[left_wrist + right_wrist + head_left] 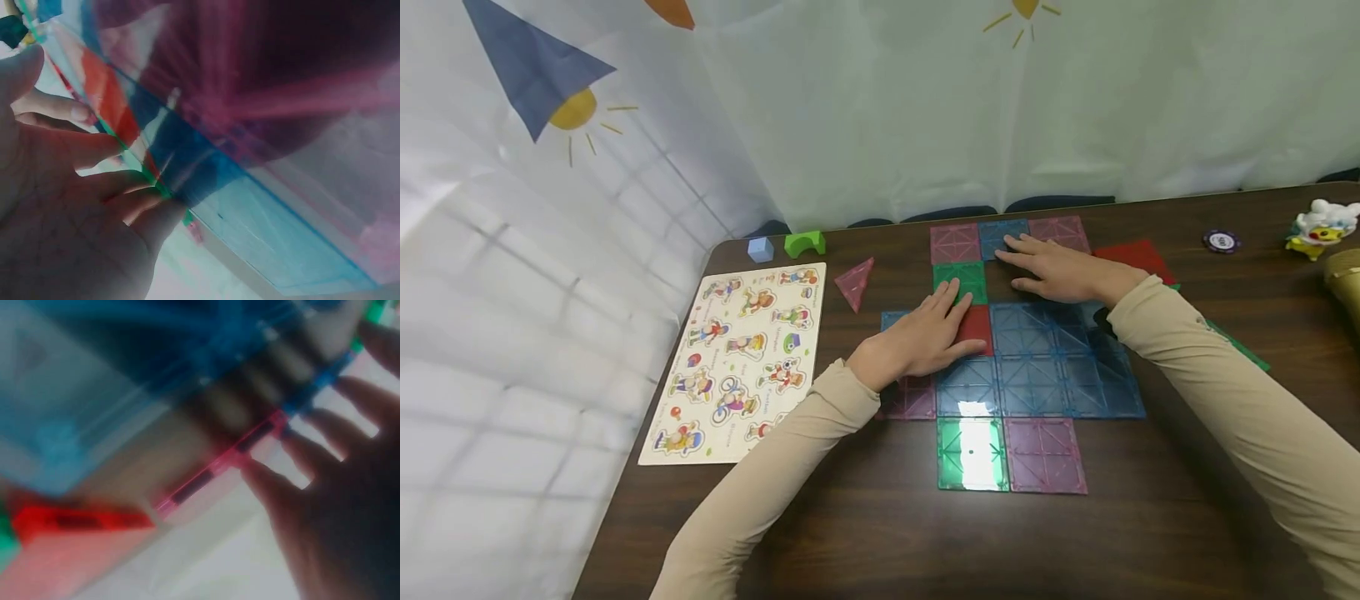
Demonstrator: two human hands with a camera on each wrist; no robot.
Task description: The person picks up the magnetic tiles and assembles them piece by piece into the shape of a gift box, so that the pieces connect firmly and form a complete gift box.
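Observation:
Translucent magnetic tiles lie flat on the dark table, edge to edge. My left hand [925, 333], fingers spread, rests over the green tile [958, 279] and the red tile [977, 329]. Stretched out at the top row, my right hand [1056, 271] has its fingertips by the small blue tile [1002, 233] and the pink tile [1063, 230]. Large blue tiles [1033, 383] fill the middle, with a bright green tile [951, 454] and a pink tile [1043, 454] below. In the left wrist view, the left fingers [140, 187] meet the tile edges; neither hand grips anything.
Left of the tiles are a wooden picture puzzle board [752, 333], a pink triangular tile [855, 285], a green arch block [805, 242] and a blue cube [761, 250]. On the right are a red tile [1138, 257], a poker chip [1221, 242] and a small figurine [1321, 227].

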